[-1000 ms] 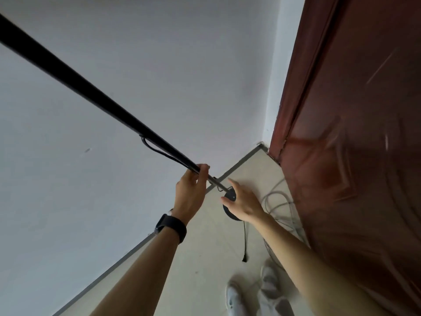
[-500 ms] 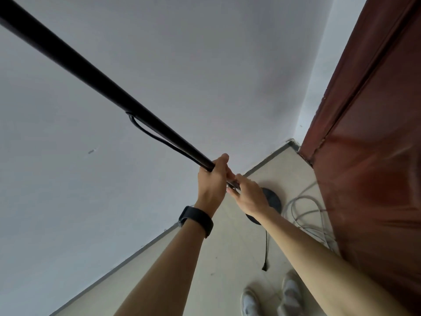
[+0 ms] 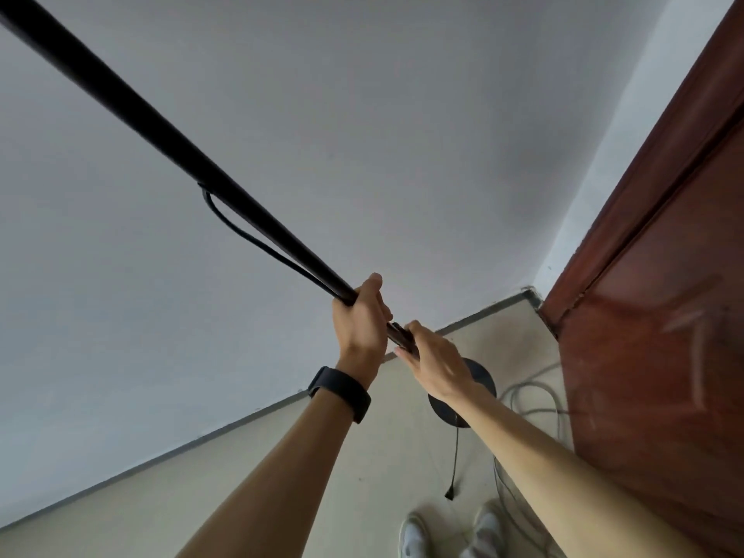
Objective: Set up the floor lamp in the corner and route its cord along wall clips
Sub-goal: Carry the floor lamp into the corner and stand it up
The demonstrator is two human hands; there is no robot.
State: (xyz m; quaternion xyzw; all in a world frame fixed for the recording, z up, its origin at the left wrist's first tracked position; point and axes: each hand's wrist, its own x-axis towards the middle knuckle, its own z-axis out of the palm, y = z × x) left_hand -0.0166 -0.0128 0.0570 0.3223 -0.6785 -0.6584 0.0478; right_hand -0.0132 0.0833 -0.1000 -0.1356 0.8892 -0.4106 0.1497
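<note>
A black floor lamp pole (image 3: 169, 143) runs from the upper left down toward the corner. Its round black base (image 3: 481, 382) rests on the beige floor near the wall. My left hand (image 3: 360, 316) is wrapped around the pole. Just below it, my right hand (image 3: 437, 358) grips the lower part of the pole. A black cord (image 3: 245, 235) loops out of the pole and runs along it into my left hand. Another stretch of black cord with a plug end (image 3: 451, 491) trails from the base across the floor. No wall clips show.
A white wall (image 3: 362, 114) fills the left and centre. A red-brown door (image 3: 660, 316) stands at the right. Grey coiled cables (image 3: 531, 400) lie on the floor beside the door. My feet in light shoes (image 3: 414, 537) stand at the bottom edge.
My right hand rose from the base area and closed on the pole below my left hand. The lamp base shifted right, toward the corner.
</note>
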